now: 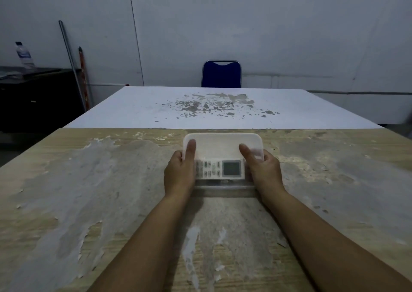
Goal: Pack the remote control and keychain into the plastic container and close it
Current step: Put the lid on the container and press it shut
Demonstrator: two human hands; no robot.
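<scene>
- The worn wooden table [89, 180] carries the work at its far middle; a white table [211, 106] butts against it beyond, with a blue chair [221, 74] behind that.
- Your plastic container [223, 188] sits on the wooden table between your two hands. It is clear-walled and rectangular, long side facing you; only its near wall and rim show plainly.
- The lid [220, 145] is a translucent white rectangle with rounded corners. It lies tilted over the container, covering the far part and leaving the near part open, so the box is not yet closed.
- Your left hand [180, 171] grasps the left end of lid and container, thumb laid flat on the lid's top.
- Your right hand [262, 170] grasps the right end likewise, thumb on top of the lid. The fingers beneath are hidden on both sides.
- The remote control [219, 169] lies inside the container, lengthwise, face up: white body, grey display to the right, button rows to the left.
- The keychain cannot be located in this view; it may lie under the lid.
- Step in hand, as judged: seating the lid. The next move calls for squaring the lid over the near rim, then pressing evenly at both ends until the edges sit flush.
</scene>
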